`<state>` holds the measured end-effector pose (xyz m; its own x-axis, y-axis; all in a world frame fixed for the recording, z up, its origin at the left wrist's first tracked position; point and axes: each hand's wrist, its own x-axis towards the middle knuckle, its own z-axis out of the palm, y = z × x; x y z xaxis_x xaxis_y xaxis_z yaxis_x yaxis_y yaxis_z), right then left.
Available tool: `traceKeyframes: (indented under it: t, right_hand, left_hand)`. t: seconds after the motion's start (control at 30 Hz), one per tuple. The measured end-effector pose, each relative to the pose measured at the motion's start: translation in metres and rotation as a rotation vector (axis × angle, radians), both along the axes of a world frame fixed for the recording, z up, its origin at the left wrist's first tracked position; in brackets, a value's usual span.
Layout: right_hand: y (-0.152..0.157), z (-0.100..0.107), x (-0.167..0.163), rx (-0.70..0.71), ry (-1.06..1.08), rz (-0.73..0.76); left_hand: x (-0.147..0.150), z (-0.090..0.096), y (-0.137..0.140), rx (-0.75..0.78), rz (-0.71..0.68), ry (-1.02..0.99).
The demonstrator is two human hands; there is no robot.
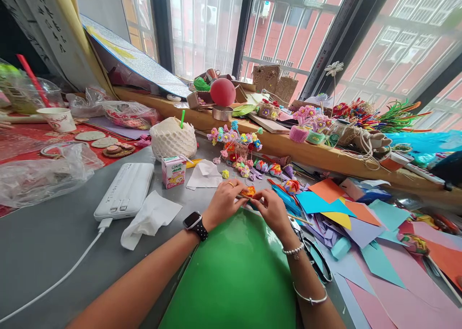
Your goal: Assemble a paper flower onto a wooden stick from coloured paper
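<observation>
Above the far end of a green board (245, 271), my left hand (225, 199) and my right hand (271, 208) meet with their fingers closed in a pinch. Between them is a small orange folded-paper flower (249, 190). Both sets of fingertips press at its lower edge, and a thin strip or stem there is too small to make out. Beside my right wrist lie black-handled scissors (317, 261), partly under the forearm. A thin wooden stick (301, 219) sticks out to the right of that hand. Just beyond are multicoloured paper flowers (291, 187).
Coloured paper sheets (382, 266) cover the right side. At left are a white power bank (126, 189) with a cable, crumpled tissue (151, 218), a small drink carton (173, 171) and a peeled coconut (173, 138). Craft flowers (236, 141) stand before the crowded window ledge (274, 138).
</observation>
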<state>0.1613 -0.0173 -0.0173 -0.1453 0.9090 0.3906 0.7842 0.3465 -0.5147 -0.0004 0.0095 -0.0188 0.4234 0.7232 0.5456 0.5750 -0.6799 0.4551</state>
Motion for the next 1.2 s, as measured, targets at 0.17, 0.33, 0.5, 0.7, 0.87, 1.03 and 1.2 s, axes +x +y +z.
traceKeyframes:
  t: [0.17, 0.33, 0.5, 0.7, 0.87, 1.03, 1.2]
  right_hand:
    - [-0.002, 0.008, 0.003, 0.073, 0.061, -0.049]
    - [-0.006, 0.014, 0.0, 0.113, 0.125, -0.031]
    - [-0.009, 0.018, -0.004, 0.153, 0.144, -0.006]
    - [-0.009, 0.018, -0.006, 0.168, 0.177, 0.004]
    - [-0.008, 0.014, -0.007, 0.166, 0.185, 0.047]
    - [-0.008, 0.014, -0.008, 0.177, 0.156, 0.05]
    - [-0.009, 0.013, -0.009, 0.222, 0.09, 0.026]
  left_hand:
    - [0.001, -0.008, 0.009, -0.3, 0.063, -0.42]
    - [0.003, -0.008, 0.013, -0.835, -0.124, -0.7]
    - [0.002, -0.002, 0.01, -0.879, -0.178, -0.716]
    - [0.002, -0.001, 0.006, -0.915, -0.095, -0.773]
    - [0.003, -0.002, 0.006, -0.918, -0.137, -0.834]
    - [0.005, 0.0, 0.006, -0.981, -0.287, -0.852]
    - [0.005, 0.003, 0.003, -1.021, -0.258, -0.859]
